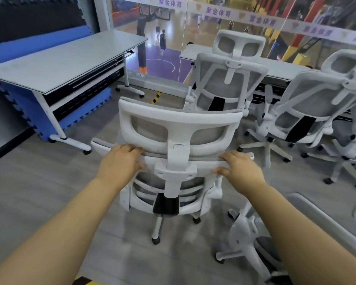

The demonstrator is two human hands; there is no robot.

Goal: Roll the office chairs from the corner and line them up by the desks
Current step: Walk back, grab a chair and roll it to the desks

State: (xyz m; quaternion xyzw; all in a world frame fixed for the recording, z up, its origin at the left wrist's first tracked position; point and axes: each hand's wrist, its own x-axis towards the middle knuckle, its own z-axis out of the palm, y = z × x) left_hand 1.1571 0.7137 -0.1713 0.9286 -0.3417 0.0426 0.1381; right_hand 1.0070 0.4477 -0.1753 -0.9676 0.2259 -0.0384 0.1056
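Observation:
A white office chair (pixel 178 124) with grey mesh stands right in front of me, its back toward me. My left hand (pixel 119 161) grips the top edge of its backrest on the left, fingers curled over. My right hand (pixel 239 168) grips the same edge on the right. Beyond it a second white chair (pixel 230 79) faces the right desk (pixel 280 67). A third chair (pixel 314 105) stands to its right at that desk. The left desk (pixel 66 58) has a grey top.
Blue foam mats (pixel 25 97) lean behind the left desk. Another chair's base and armrest (pixel 247 239) lie close at my lower right. A glass wall (pixel 173 38) runs behind the desks. Open grey floor (pixel 39 192) lies to my left.

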